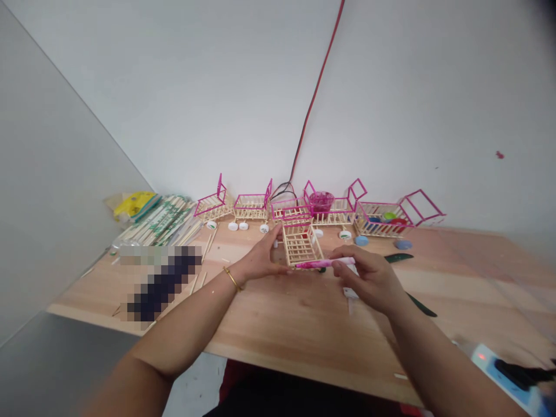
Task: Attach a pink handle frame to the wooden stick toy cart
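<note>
A small stick cart [303, 246] of pale wooden sticks stands on the table in front of me. My left hand [264, 255] grips its left side, fingers at the far corner and thumb by the near one. Between the thumb and fingers of my right hand [362, 272] is a pink-and-white marker [325, 263], its darker pink tip pointing left along the cart's near top edge. Other stick carts with pink rims and handles stand behind, among them one at the far left [214, 205] and a larger one at the right [382, 219].
Bundled sticks [160, 220] and a yellow packet [132, 205] lie at the left. A pink-stained cup [321, 201] stands at the back. Green-handled scissors or blades [399, 258] lie beyond my right hand. A power strip [499, 370] is near right; a red-black cable [310, 107] hangs down the wall.
</note>
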A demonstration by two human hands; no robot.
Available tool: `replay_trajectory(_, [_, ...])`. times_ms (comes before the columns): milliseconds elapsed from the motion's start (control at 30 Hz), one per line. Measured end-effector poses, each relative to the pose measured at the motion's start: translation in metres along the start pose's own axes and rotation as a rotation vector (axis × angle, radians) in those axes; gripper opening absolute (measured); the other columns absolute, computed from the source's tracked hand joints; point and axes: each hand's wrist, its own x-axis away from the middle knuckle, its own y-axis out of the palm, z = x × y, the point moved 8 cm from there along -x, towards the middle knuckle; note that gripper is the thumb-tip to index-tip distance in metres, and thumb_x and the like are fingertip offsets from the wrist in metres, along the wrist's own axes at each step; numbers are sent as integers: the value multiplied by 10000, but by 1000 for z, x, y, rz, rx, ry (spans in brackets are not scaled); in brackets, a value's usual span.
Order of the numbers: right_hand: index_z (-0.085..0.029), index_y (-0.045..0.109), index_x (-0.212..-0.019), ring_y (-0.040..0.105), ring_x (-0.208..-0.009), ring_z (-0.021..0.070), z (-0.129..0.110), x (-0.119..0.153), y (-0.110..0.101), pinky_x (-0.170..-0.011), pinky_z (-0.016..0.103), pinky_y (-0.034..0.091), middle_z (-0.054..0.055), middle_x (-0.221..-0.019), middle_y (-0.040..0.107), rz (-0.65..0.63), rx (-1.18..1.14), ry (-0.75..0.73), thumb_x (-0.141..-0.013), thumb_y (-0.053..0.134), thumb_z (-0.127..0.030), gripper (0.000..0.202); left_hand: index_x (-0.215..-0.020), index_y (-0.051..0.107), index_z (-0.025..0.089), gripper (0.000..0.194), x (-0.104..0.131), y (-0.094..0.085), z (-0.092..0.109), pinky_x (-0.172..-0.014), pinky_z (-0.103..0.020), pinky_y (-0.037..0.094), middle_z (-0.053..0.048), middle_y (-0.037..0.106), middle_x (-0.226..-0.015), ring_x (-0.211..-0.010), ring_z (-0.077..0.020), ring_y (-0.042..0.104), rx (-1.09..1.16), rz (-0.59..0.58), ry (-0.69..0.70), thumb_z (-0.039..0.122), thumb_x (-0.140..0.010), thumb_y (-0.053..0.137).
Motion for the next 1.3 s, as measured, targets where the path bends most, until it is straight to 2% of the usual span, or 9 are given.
replay_trajectory(133, [-236, 724, -872, 721, -684, 175, -2, 0, 0, -636, 268, 557, 37, -815, 779, 9, 1, -11, -895, 621, -339, 148, -1606, 191, 236, 1246, 0, 0, 1, -1247, -572, 279, -185, 365, -1605, -1474, -375, 386, -17, -4, 4, 324, -605, 928])
replay_trajectory(333, [-237, 720, -884, 723, -692, 179, -1, 0, 1, -635, 272, 557, 40, -824, 780, -4, -7, 2, -899, 617, -347, 151, -1610, 178, 280, 1246, 0, 0, 0, -1243, -590, 275, -162, 374, -1603, -1476, -374, 383, -14, 2, 22, 308, -611, 922])
replay_trajectory(533, [-234, 720, -881, 721, -677, 167, -3, -1, -1, -640, 263, 553, 32, -823, 781, 7, -1, -18, -891, 628, -320, 127, -1613, 174, 251, 1264, 0, 0, -1, -1240, -582, 282, -182, 374, -1599, -1471, -382, 384, -30, 1, 5, 318, -601, 929])
replay_trajectory(733, [-237, 723, -870, 719, -684, 177, -2, -1, 0, -633, 273, 551, 37, -817, 777, 3, 5, -5, -897, 614, -348, 157, -1613, 169, 276, 1252, 1, -1, 2, -1231, -591, 293, -165, 390, -1590, -1462, -380, 397, -50, 2, 4, 328, -613, 920])
replay_trajectory(1067, [-233, 727, -886, 725, -681, 170, -2, 0, 1, -638, 264, 550, 36, -833, 785, -2, 22, -16, -900, 614, -320, 143, -1614, 167, 256, 1265, 0, 0, 3, -1234, -579, 293, -178, 376, -1601, -1472, -386, 386, -76, -3, 17, 346, -606, 925])
replay_trajectory(1300, [-235, 727, -897, 740, -723, 185, -1, 0, 1, -681, 279, 569, 41, -841, 789, -2, 32, -28, -901, 620, -333, 146, -1612, 171, 273, 1253, 0, 0, 2, -1229, -579, 303, -166, 388, -1596, -1463, -379, 400, -83, 3, 24, 374, -614, 922])
